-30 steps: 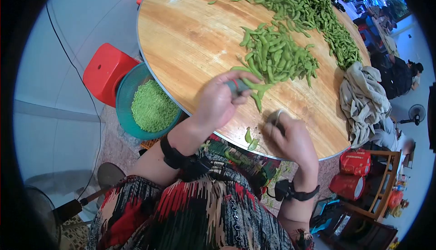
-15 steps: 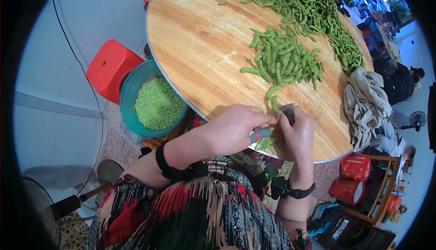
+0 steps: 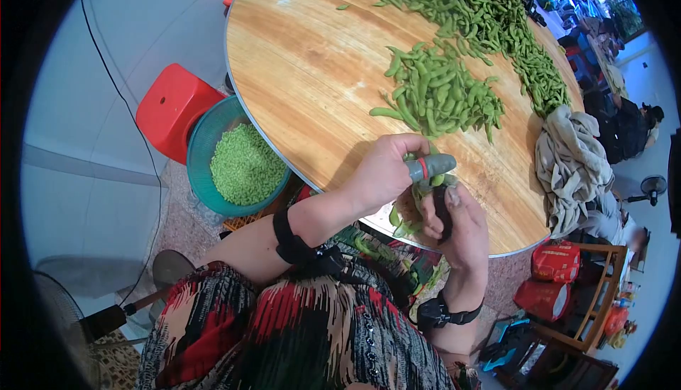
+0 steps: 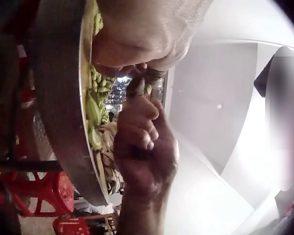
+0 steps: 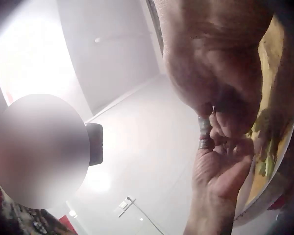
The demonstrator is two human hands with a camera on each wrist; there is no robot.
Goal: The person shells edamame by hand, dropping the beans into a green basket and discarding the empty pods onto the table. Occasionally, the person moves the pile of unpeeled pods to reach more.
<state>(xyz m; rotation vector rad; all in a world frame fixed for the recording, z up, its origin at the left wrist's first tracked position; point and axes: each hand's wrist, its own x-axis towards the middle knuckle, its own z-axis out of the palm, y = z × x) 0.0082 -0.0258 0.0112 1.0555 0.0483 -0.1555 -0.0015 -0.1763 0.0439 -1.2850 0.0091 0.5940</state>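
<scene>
My left hand (image 3: pixel 383 174), its thumb in a grey cover with a red band, pinches a green soybean pod (image 3: pixel 438 179) above the near edge of the table. From the other side my right hand (image 3: pixel 464 223) curls its fingers round the lower part of that pod; a dark cover shows on one finger. Both hands meet at the fingertips in the wrist views, where my fingers hide most of the pod. Beneath them lie a few loose pods (image 3: pixel 403 223) on the wood. Ahead sits a small heap of soybean pods (image 3: pixel 440 92).
A larger pod pile (image 3: pixel 468 7) covers the far side of the round wooden table (image 3: pixel 298 71). A crumpled grey cloth (image 3: pixel 571 163) lies at its right edge. Left of the table, a teal basket (image 3: pixel 202 177) holds shelled beans (image 3: pixel 245 166) beside a red stool (image 3: pixel 174 110).
My left hand came from the small heap with pods toward my right hand, dipped low over the near edge, then rose slightly. My right hand turned and now meets it at a pod.
</scene>
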